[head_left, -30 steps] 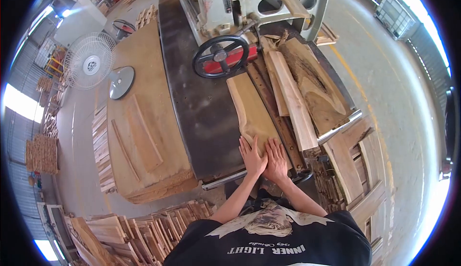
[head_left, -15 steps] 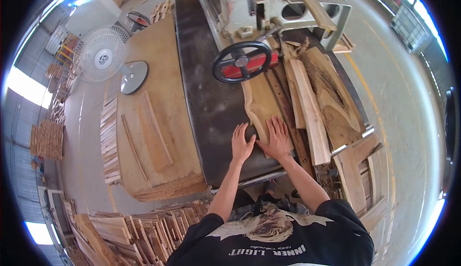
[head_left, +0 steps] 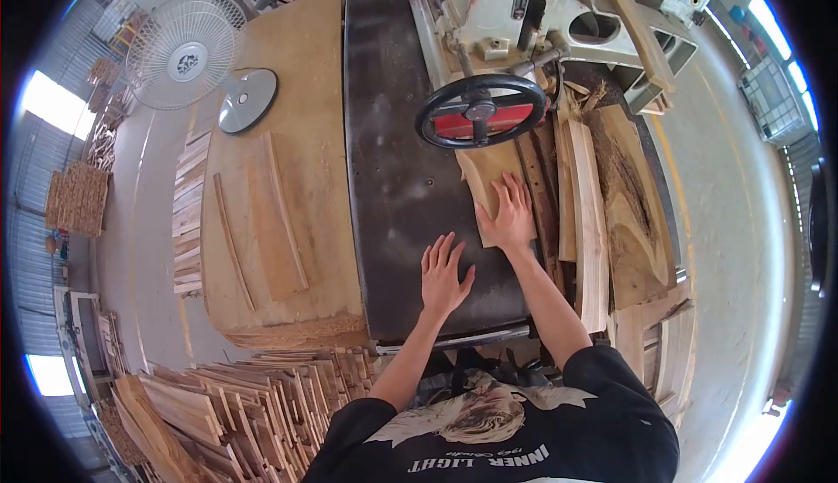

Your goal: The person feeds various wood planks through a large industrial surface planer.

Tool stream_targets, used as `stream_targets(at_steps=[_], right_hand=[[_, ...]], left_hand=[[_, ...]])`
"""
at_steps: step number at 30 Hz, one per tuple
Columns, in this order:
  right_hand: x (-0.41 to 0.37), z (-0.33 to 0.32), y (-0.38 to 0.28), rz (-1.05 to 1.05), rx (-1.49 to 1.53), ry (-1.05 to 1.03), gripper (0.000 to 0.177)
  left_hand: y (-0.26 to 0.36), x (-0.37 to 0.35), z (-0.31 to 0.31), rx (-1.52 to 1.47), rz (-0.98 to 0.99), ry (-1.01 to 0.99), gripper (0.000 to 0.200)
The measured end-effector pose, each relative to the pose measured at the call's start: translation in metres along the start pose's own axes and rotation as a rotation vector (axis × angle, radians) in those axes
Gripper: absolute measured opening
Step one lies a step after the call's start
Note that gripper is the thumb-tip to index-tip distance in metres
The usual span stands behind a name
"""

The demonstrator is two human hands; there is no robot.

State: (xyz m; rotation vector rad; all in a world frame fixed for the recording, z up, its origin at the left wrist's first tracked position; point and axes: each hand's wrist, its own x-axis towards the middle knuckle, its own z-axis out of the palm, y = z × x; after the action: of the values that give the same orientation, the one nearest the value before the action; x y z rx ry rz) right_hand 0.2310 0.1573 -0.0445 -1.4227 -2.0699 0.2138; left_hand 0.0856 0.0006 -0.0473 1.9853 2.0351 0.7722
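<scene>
A wooden board (head_left: pixel 491 164) with a wavy left edge lies on the dark metal machine table (head_left: pixel 394 221), its far end beneath the black handwheel (head_left: pixel 480 111). My right hand (head_left: pixel 510 218) rests flat on the near end of this board, fingers spread. Left of the board and nearer to me, my left hand (head_left: pixel 444 282) is over the dark table with its fingers apart, holding nothing. The red part (head_left: pixel 454 125) behind the handwheel is partly hidden by its rim.
Right of the board, a long pale plank (head_left: pixel 589 221) and a wide knotty slab (head_left: pixel 627 208) lie lengthwise. To the left, a wooden tabletop (head_left: pixel 327 160) carries a fan (head_left: pixel 186 60) and a thin board (head_left: pixel 272 221). Stacked boards (head_left: pixel 262 404) stand at the lower left.
The board has slid away from me, farther under the handwheel, with my right hand on it. My left hand has come off the board's edge and back toward me. The view has shifted.
</scene>
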Motion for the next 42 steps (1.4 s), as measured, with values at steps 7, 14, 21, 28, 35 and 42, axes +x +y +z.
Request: stream_targets(at_steps=[7, 14, 21, 28, 35, 42], right_hand=[[0.043, 0.017, 0.006, 0.002, 0.012, 0.028, 0.058], [0.065, 0.031, 0.028, -0.087, 0.031, -0.095, 0.064], [-0.054, -0.005, 0.002, -0.143, -0.012, -0.143, 0.065], [-0.154, -0.043, -0.03, -0.074, -0.04, -0.263, 0.062], [-0.154, -0.042, -0.03, -0.074, 0.033, -0.164, 0.052], [-0.153, -0.038, -0.023, -0.067, 0.047, -0.123, 0.051]], left_hand=[[0.003, 0.003, -0.004, 0.032, 0.004, -0.003, 0.055], [-0.001, -0.003, 0.001, 0.021, 0.038, 0.054, 0.051], [-0.003, -0.006, 0.002, -0.009, 0.021, 0.054, 0.05], [-0.004, -0.007, -0.003, -0.166, -0.057, 0.104, 0.058], [-0.049, 0.02, -0.007, -0.195, -0.185, 0.531, 0.067], [-0.074, 0.0, -0.014, 0.043, -0.33, 0.258, 0.087]])
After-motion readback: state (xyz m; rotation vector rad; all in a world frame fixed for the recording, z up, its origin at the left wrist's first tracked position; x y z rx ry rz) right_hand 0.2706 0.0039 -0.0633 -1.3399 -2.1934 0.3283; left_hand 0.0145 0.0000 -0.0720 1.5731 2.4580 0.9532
